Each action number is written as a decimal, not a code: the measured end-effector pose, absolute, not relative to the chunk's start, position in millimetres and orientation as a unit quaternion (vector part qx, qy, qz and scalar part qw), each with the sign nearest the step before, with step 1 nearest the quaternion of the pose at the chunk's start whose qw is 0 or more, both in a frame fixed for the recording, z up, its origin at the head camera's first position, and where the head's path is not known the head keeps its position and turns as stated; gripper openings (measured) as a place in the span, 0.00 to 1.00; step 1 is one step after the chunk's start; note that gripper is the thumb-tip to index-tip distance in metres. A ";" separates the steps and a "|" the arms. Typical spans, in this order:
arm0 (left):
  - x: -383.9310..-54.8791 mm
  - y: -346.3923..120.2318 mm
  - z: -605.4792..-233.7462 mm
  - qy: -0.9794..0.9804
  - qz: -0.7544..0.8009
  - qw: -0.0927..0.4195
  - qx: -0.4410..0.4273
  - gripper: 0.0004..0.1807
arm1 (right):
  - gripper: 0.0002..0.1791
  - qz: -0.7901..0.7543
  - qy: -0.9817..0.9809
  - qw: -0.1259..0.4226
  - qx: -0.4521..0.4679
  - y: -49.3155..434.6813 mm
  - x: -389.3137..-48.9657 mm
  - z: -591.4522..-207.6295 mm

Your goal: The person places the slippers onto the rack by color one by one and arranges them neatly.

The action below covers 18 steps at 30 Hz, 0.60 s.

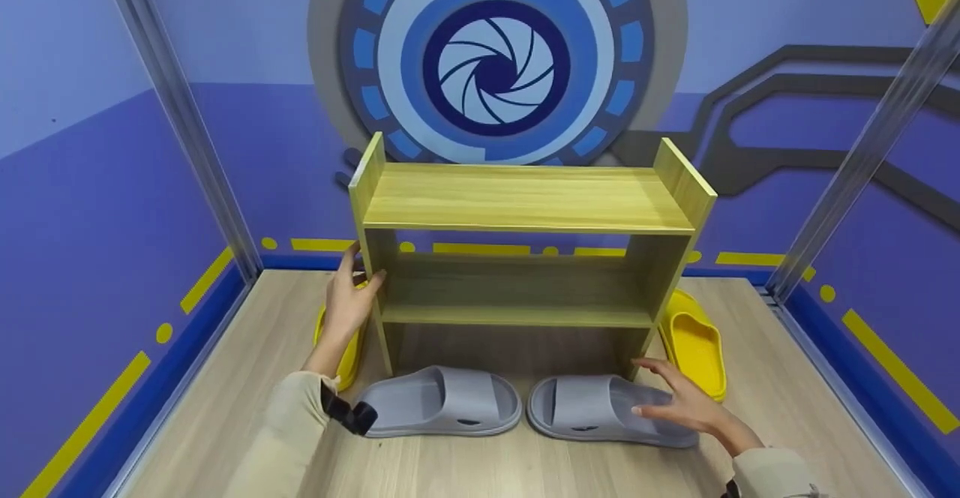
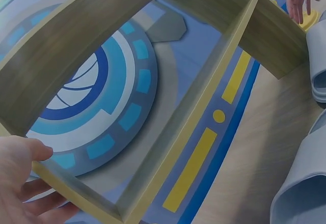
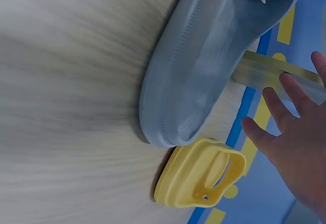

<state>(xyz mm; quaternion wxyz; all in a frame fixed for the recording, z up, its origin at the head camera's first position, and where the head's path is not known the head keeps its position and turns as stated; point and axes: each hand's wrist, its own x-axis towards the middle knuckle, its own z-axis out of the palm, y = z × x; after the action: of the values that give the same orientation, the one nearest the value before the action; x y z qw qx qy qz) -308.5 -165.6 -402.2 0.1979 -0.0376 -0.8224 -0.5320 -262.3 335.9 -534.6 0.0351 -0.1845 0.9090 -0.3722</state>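
- Wooden shelf rack stood upright on the pale wood floor, against the back wall, with two grey slippers in front of it and a yellow slipper at each side.
- Left hand held the rack's left upright at the level of the middle shelf: thumb on the front edge, fingers wrapped round the outer face. The left wrist view showed the same hold, thumb over the board's edge.
- Right hand was spread, fingers nearly straight, resting on or just over the right grey slipper; contact could not be told. It gripped nothing. The right wrist view showed the open palm apart from the slipper sole.
- Left grey slipper and right yellow slipper lay untouched; the left yellow slipper was partly hidden behind the left forearm.
- Judgement: the rack looked stiff, light for its bulk and smooth-faced; best taken by both side uprights. The slippers looked soft, light and easily pinched at the strap.
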 end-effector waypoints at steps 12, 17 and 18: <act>-305.6 -167.8 -401.2 -0.829 -0.525 0.186 -0.050 0.32 | 0.44 -0.320 0.915 0.055 -0.238 332.2 -262.9 -549.8; -306.1 -169.1 -401.4 -0.827 -0.529 0.182 -0.060 0.33 | 0.46 -0.301 0.916 0.045 -0.261 331.0 -263.4 -556.5; -306.3 -169.4 -401.5 -0.827 -0.529 0.182 -0.062 0.33 | 0.46 -0.294 0.918 0.041 -0.263 330.5 -263.2 -557.4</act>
<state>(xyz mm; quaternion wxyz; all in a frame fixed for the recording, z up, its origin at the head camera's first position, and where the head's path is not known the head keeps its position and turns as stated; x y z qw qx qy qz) -306.3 -169.4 -401.5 0.1822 -0.0616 -0.8266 -0.5290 -263.2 330.5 -557.4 0.0413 -0.2635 0.9177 -0.2943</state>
